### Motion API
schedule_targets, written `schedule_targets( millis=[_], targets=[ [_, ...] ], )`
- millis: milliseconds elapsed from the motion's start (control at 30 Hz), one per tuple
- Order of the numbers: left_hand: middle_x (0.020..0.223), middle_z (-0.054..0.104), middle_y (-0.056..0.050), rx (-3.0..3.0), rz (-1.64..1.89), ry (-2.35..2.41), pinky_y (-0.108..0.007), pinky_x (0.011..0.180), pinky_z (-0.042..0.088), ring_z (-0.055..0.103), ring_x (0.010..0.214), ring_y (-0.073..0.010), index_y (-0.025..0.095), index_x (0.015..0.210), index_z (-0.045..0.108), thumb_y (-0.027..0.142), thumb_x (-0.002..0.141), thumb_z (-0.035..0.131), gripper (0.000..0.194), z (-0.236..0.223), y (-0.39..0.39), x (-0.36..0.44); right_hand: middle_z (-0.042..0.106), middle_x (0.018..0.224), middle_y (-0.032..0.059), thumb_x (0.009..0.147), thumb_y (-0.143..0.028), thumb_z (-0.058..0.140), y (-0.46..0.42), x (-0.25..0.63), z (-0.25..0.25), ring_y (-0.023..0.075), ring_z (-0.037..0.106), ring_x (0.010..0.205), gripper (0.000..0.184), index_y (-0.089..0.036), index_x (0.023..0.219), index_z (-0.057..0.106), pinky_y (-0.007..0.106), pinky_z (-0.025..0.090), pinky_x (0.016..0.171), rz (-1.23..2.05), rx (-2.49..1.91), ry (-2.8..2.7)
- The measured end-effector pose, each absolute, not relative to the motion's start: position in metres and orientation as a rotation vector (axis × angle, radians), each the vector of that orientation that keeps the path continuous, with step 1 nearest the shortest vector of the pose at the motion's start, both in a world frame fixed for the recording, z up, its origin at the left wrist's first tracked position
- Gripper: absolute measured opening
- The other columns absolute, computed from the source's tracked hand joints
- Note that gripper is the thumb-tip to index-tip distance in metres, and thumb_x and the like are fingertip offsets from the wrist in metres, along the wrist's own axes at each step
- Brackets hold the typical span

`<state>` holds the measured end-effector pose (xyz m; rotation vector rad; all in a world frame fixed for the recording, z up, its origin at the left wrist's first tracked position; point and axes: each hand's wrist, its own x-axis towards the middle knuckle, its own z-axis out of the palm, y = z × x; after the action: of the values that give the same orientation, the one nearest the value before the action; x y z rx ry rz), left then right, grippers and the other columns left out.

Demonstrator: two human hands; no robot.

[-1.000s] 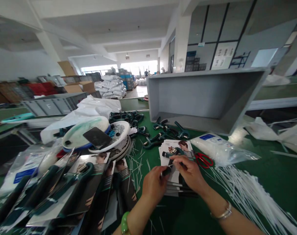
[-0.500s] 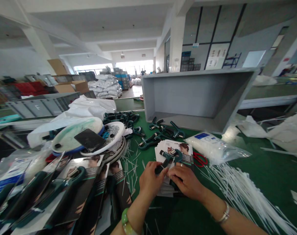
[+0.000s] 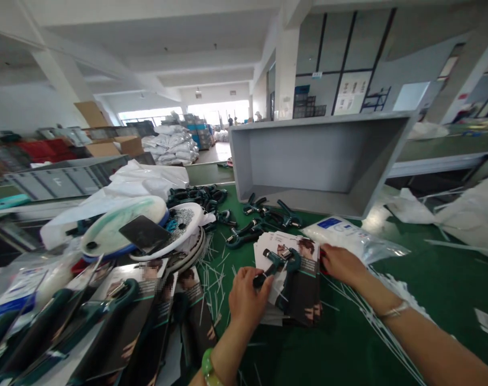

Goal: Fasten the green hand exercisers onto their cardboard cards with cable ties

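This big green workbench point(image 3: 348, 343) is carrying a grey plastic tote point(image 3: 316, 155) tilted at the back edge, with loose dark green hand grippers point(image 3: 268, 217) sitting beside it and carded ones point(image 3: 123, 316) lying piled along the left edge. Left hand point(image 3: 246, 300) is pinching a ridged grip point(image 3: 274, 265) onto glossy cards point(image 3: 308, 289); right hand point(image 3: 340, 265) is apart, by a plastic bag point(image 3: 348, 233), can't tell if it's holding anything.

bright daylight from the far windows point(image 3: 212, 111), edges bowed and smeared.
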<state>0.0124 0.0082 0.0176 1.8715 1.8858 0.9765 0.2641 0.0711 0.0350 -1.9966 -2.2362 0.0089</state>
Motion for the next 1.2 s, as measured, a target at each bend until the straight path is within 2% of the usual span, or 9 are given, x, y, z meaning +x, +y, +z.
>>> schedule_targets(
  millis=[67, 200, 367, 567, 700, 767, 833, 967, 1200],
  targets=[
    [0.105, 0.056, -0.008, 2.007, 0.998, 1.876, -0.036, 0.079, 0.041, 0.052, 0.096, -0.0242, 0.025, 0.097, 0.064, 0.041, 0.077, 0.054, 0.027, 0.026, 0.008, 0.019, 0.067, 0.085, 0.0173, 0.074, -0.016, 0.052, 0.081, 0.266, 0.028, 0.0267, 0.063, 0.082, 0.023, -0.009, 0.093, 0.062, 0.034, 0.043, 0.07, 0.052, -2.043, -2.286],
    [0.106, 0.058, -0.005, 2.237, 0.871, 1.774, -0.041, 0.081, 0.036, 0.049, 0.096, -0.0272, 0.028, 0.077, 0.069, 0.036, 0.073, 0.06, 0.013, 0.038, 0.015, 0.032, 0.067, 0.092, 0.0171, 0.067, -0.015, 0.057, 0.09, 0.259, 0.024, 0.0272, 0.063, 0.087, 0.031, -0.011, 0.098, 0.061, 0.032, 0.042, 0.069, 0.109, -2.107, -2.286],
    [0.09, 0.059, -0.005, 1.925, 0.889, 1.673, -0.033, 0.077, 0.04, 0.053, 0.087, -0.0196, 0.021, 0.068, 0.065, 0.028, 0.076, 0.053, 0.016, 0.028, 0.033, 0.034, 0.066, 0.091, 0.0184, 0.067, -0.025, 0.055, 0.085, 0.283, 0.047, 0.0284, 0.063, 0.084, 0.034, -0.008, 0.097, 0.06, 0.032, 0.042, 0.065, 0.15, -2.245, -2.142],
    [0.08, 0.06, -0.002, 1.743, 1.078, 1.458, -0.028, 0.077, 0.041, 0.054, 0.085, -0.0166, 0.019, 0.059, 0.058, 0.028, 0.074, 0.054, 0.018, 0.018, 0.041, 0.029, 0.066, 0.068, 0.0021, 0.076, -0.037, 0.052, 0.032, 0.277, 0.064, 0.0166, 0.061, 0.059, 0.041, -0.015, 0.111, 0.055, 0.024, 0.044, 0.053, 0.539, -1.79, -2.141],
    [0.071, 0.057, 0.0, 1.671, 1.127, 1.428, -0.025, 0.071, 0.042, 0.054, 0.077, -0.0148, 0.019, 0.058, 0.055, 0.027, 0.075, 0.052, 0.019, 0.017, 0.042, 0.029, 0.066, 0.092, 0.0075, 0.066, -0.009, 0.055, 0.006, 0.25, 0.047, 0.0202, 0.063, 0.076, 0.051, -0.02, 0.116, 0.056, 0.029, 0.049, 0.066, -0.054, -1.54, -2.43],
    [0.071, 0.058, 0.0, 1.677, 1.133, 1.42, -0.025, 0.071, 0.042, 0.054, 0.077, -0.0147, 0.019, 0.058, 0.055, 0.028, 0.074, 0.053, 0.018, 0.016, 0.042, 0.03, 0.064, 0.093, 0.009, 0.062, -0.001, 0.053, 0.004, 0.243, 0.04, 0.0217, 0.062, 0.077, 0.061, -0.022, 0.119, 0.054, 0.031, 0.05, 0.065, -0.335, -1.522, -2.517],
    [0.073, 0.058, 0.0, 1.686, 1.139, 1.405, -0.026, 0.073, 0.042, 0.054, 0.078, -0.0148, 0.019, 0.058, 0.055, 0.028, 0.074, 0.053, 0.019, 0.016, 0.042, 0.031, 0.063, 0.087, 0.0094, 0.064, 0.0, 0.053, 0.005, 0.24, 0.037, 0.0218, 0.061, 0.073, 0.059, -0.021, 0.119, 0.054, 0.03, 0.049, 0.06, -0.51, -1.54, -2.549],
    [0.074, 0.059, 0.0, 1.711, 1.141, 1.384, -0.026, 0.076, 0.042, 0.054, 0.081, -0.0149, 0.019, 0.057, 0.056, 0.027, 0.074, 0.054, 0.019, 0.018, 0.041, 0.032, 0.063, 0.08, 0.0095, 0.071, -0.001, 0.051, 0.011, 0.234, 0.039, 0.0207, 0.06, 0.07, 0.049, -0.021, 0.116, 0.056, 0.027, 0.048, 0.057, -0.687, -1.533, -2.532],
    [0.085, 0.059, -0.002, 1.734, 1.133, 1.354, -0.03, 0.084, 0.041, 0.053, 0.09, -0.0161, 0.02, 0.061, 0.063, 0.027, 0.073, 0.059, 0.015, 0.021, 0.038, 0.031, 0.064, 0.082, 0.0107, 0.074, -0.005, 0.052, 0.017, 0.218, 0.044, 0.0222, 0.061, 0.071, 0.044, -0.019, 0.115, 0.056, 0.028, 0.047, 0.055, -0.731, -1.542, -2.561]
  ],
)
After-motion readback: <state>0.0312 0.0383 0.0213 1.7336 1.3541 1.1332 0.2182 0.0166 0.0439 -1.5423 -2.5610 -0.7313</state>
